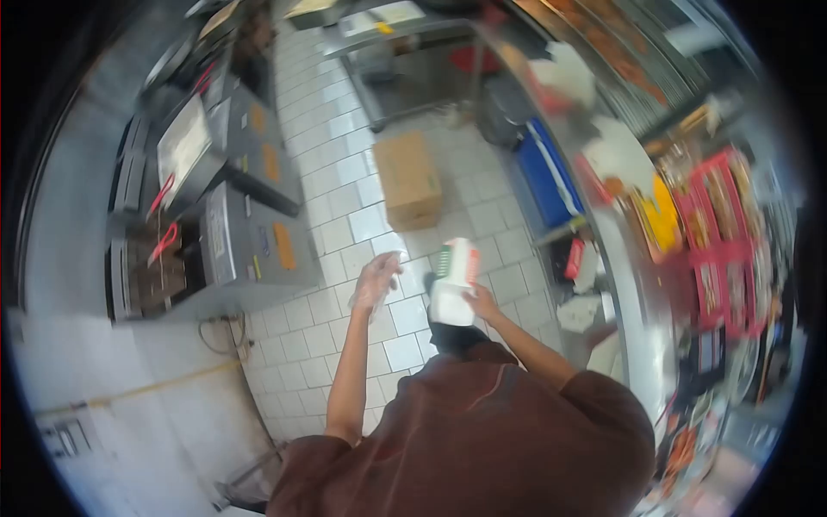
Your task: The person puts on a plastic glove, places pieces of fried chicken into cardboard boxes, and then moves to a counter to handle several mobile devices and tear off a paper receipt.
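My right hand (483, 303) grips a white carton (454, 284) with green and orange print, held tilted in front of my body. Over the tiled floor to its left, my left hand (376, 281) is raised and apart from the carton. It wears a clear, loose plastic glove. Its fingers are partly spread, with nothing visible in them. Motion blurs the carton's print, so its wording is unreadable.
A cardboard box (407, 179) sits on the floor ahead. Grey fryer-like machines (250, 246) with red-handled baskets line the left. Along the right runs a metal counter (616, 284) with pink racks (719, 246); a blue bin (549, 172) stands beneath. Farther ahead is a metal table (413, 30).
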`<act>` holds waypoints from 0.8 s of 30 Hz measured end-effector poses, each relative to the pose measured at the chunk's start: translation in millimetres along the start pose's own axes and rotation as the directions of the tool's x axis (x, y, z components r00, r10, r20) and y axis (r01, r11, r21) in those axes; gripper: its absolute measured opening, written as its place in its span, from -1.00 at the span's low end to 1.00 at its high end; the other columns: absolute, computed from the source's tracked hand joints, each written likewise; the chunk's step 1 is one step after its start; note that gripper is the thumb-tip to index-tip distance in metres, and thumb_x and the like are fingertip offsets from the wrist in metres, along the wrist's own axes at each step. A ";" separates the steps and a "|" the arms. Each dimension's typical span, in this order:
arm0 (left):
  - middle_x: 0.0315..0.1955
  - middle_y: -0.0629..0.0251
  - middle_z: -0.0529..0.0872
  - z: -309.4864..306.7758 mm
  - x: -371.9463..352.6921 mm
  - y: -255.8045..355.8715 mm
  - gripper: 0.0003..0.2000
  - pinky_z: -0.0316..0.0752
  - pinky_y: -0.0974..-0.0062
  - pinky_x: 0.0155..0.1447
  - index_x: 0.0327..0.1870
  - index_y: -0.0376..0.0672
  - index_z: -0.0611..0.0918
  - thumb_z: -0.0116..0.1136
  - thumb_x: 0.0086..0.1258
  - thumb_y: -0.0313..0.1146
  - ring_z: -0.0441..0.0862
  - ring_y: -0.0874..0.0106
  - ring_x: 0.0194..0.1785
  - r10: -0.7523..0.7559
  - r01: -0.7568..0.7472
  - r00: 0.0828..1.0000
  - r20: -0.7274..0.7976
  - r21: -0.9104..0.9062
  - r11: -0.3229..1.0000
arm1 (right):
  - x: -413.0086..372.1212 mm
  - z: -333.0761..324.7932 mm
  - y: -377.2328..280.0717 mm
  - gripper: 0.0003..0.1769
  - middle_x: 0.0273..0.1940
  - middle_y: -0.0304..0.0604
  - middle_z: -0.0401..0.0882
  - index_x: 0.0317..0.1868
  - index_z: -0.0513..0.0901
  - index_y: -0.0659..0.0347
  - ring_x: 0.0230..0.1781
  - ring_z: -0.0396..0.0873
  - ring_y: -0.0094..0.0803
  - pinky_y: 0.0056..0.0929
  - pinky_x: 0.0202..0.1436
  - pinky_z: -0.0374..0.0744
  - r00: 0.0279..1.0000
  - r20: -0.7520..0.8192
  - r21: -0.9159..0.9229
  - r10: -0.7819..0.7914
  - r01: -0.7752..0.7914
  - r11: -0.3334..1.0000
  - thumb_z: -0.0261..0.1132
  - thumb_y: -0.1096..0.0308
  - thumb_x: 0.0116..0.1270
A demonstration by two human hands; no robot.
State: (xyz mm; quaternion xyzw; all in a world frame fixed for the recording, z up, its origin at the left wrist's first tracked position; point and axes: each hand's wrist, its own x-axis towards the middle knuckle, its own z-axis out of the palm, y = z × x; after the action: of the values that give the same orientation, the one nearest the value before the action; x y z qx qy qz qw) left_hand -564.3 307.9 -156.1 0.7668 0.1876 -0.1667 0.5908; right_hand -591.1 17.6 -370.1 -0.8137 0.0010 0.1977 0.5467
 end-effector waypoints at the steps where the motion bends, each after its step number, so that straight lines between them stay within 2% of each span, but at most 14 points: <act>1: -0.15 0.24 0.69 -16.6 24.2 0.8 -0.47 0.40 0.64 -0.36 0.34 -0.18 0.43 0.09 0.47 -0.04 0.58 0.56 -0.38 0.011 -0.008 0.998 0.064 -0.057 0.998 | 8.7 -15.2 -18.9 -0.56 0.06 0.21 0.61 0.14 0.57 0.35 0.05 0.62 -0.06 -0.21 0.17 0.52 0.993 -0.096 -0.039 0.074 -0.078 0.996 0.30 0.30 0.31; 2: -0.11 0.23 0.70 -31.6 45.5 -1.6 -0.43 0.42 0.62 -0.36 0.37 -0.15 0.40 0.10 0.46 -0.02 0.62 0.54 -0.34 0.032 -0.017 0.992 0.125 -0.115 0.993 | 38.0 -14.6 18.0 -0.52 0.06 0.15 0.62 0.22 0.52 0.33 0.04 0.62 -0.12 -0.24 0.15 0.54 0.974 -0.221 -0.140 0.047 -0.079 0.987 0.29 0.35 0.31; 4: -0.03 0.20 0.68 -58.8 86.9 -10.9 -0.40 0.44 0.58 -0.34 0.41 -0.11 0.34 0.12 0.44 -0.01 0.66 0.50 -0.28 0.041 -0.002 0.989 0.140 -0.273 0.962 | 76.1 -23.6 0.8 -0.46 0.08 0.03 0.60 0.30 0.43 0.30 0.07 0.60 -0.20 -0.28 0.14 0.55 0.918 -0.239 0.266 0.317 -0.252 0.930 0.27 0.39 0.33; 6: 0.20 0.12 0.57 -90.4 139.1 -21.6 -0.27 0.49 0.46 -0.30 0.53 0.03 0.14 0.14 0.41 0.01 0.71 0.36 -0.12 -0.003 0.104 0.970 0.244 -0.402 0.910 | 112.2 -14.8 -31.1 -0.44 0.10 -0.08 0.57 0.35 0.37 0.31 0.10 0.58 -0.27 -0.32 0.15 0.55 0.919 -0.152 0.577 0.363 -0.216 0.788 0.23 0.44 0.34; 8: 0.37 0.03 0.36 -118.8 172.7 -23.4 -0.23 0.57 0.34 -0.13 0.58 0.06 -0.04 0.07 0.46 -0.03 0.67 0.18 0.06 -0.121 0.229 0.961 0.248 -0.472 0.851 | 153.1 3.2 -63.4 -0.44 0.13 -0.10 0.56 0.33 0.39 0.35 0.11 0.57 -0.29 -0.32 0.17 0.54 0.916 -0.050 0.662 0.399 -0.269 0.700 0.23 0.49 0.32; 12: 0.50 -0.06 0.07 -193.8 228.7 10.0 -0.23 0.58 0.16 0.09 0.58 0.03 -0.16 -0.03 0.52 0.00 0.49 0.06 0.31 -0.189 0.261 0.965 0.182 -0.585 0.768 | 267.5 78.3 -152.8 -0.42 0.14 -0.15 0.55 0.31 0.42 0.32 0.09 0.57 -0.32 -0.33 0.13 0.53 0.924 0.034 0.657 0.380 -0.307 0.688 0.33 0.46 0.29; 13: 0.50 -0.06 0.07 -212.3 257.4 17.9 -0.23 0.58 0.16 0.09 0.58 0.03 -0.16 -0.03 0.52 0.00 0.49 0.06 0.31 -0.174 0.244 0.969 0.173 -0.601 0.761 | 296.7 91.0 -201.5 -0.53 0.12 -0.15 0.57 0.28 0.44 0.30 0.05 0.59 -0.35 -0.34 0.07 0.57 0.912 0.187 0.640 0.366 -0.396 0.659 0.25 0.36 0.41; 15: 0.52 -0.08 -0.03 -241.1 315.5 9.2 -0.23 0.51 0.06 0.19 0.58 0.02 -0.19 -0.10 0.54 0.06 0.35 0.03 0.42 -0.295 0.150 0.956 -0.003 -0.856 0.494 | 362.1 128.7 -256.3 -0.60 -0.01 -0.13 0.63 0.21 0.50 0.32 -0.13 0.64 -0.39 -0.38 -0.06 0.61 0.907 0.385 0.710 0.170 -0.409 0.574 0.08 0.22 0.53; 16: 0.52 -0.04 0.00 -258.2 355.1 -1.7 -0.33 0.57 0.08 0.13 0.56 0.05 -0.07 -0.11 0.57 -0.01 0.40 0.03 0.37 -0.339 0.028 0.932 -0.127 -0.909 0.417 | 383.1 137.0 -315.8 -0.59 -0.06 -0.12 0.66 0.18 0.52 0.33 -0.18 0.66 -0.39 -0.40 -0.08 0.62 0.849 0.524 0.696 0.060 -0.468 0.545 0.04 0.19 0.55; 17: 0.52 -0.04 0.00 -272.3 398.4 -14.1 -0.33 0.57 0.08 0.13 0.56 0.05 -0.07 -0.11 0.57 -0.01 0.40 0.03 0.37 -0.340 0.024 0.932 -0.126 -0.915 0.403 | 404.2 143.9 -373.9 -0.62 -0.09 -0.13 0.67 0.14 0.55 0.34 -0.19 0.66 -0.42 -0.42 -0.08 0.61 0.813 0.582 0.637 -0.016 -0.443 0.631 0.08 0.23 0.53; 19: 0.46 -0.03 0.14 -301.0 475.8 -28.3 -0.38 0.47 0.01 0.28 0.54 -0.04 0.00 -0.16 0.59 -0.03 0.34 0.05 0.41 -0.160 -0.496 0.767 -0.621 -0.733 0.466 | 455.4 170.1 -445.3 -0.66 -0.11 -0.14 0.68 0.10 0.58 0.35 -0.20 0.66 -0.45 -0.44 -0.08 0.61 0.755 0.651 0.559 -0.077 -0.408 0.722 0.11 0.26 0.51; 21: 0.43 -0.02 0.17 -348.9 501.3 57.8 -0.42 0.42 0.02 0.33 0.53 -0.06 0.04 -0.17 0.60 -0.09 0.34 0.07 0.40 -0.285 -0.480 0.705 -0.649 -0.733 0.482 | 514.1 203.9 -483.1 -0.71 -0.12 -0.18 0.69 0.05 0.61 0.38 -0.20 0.63 -0.53 -0.49 -0.11 0.59 0.744 0.653 0.409 -0.145 -0.186 0.893 0.18 0.34 0.47; 22: 0.41 -0.02 0.20 -375.7 507.0 109.5 -0.45 0.37 0.04 0.38 0.52 -0.08 0.08 -0.17 0.60 -0.14 0.35 0.09 0.39 -0.391 -0.452 0.640 -0.662 -0.735 0.505 | 545.8 218.8 -491.3 -0.71 -0.11 -0.20 0.69 0.06 0.61 0.38 -0.20 0.62 -0.56 -0.51 -0.12 0.58 0.707 0.686 0.414 -0.170 -0.188 0.891 0.20 0.36 0.46; 24: 0.39 -0.01 0.23 -418.9 541.0 146.5 -0.46 0.37 0.05 0.37 0.51 -0.08 0.10 -0.16 0.60 -0.14 0.36 0.09 0.38 -0.440 -0.414 0.652 -0.617 -0.776 0.476 | 604.3 243.1 -522.2 -0.71 -0.11 -0.22 0.68 0.06 0.60 0.38 -0.20 0.62 -0.58 -0.54 -0.13 0.57 0.667 0.729 0.359 -0.158 -0.175 0.917 0.21 0.36 0.46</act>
State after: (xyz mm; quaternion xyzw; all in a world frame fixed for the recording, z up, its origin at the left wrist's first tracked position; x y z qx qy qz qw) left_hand -6.2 728.7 -187.7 0.3413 0.4792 0.2854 0.7566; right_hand 1.8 573.7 -179.7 -0.5318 -0.1780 0.5105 0.6519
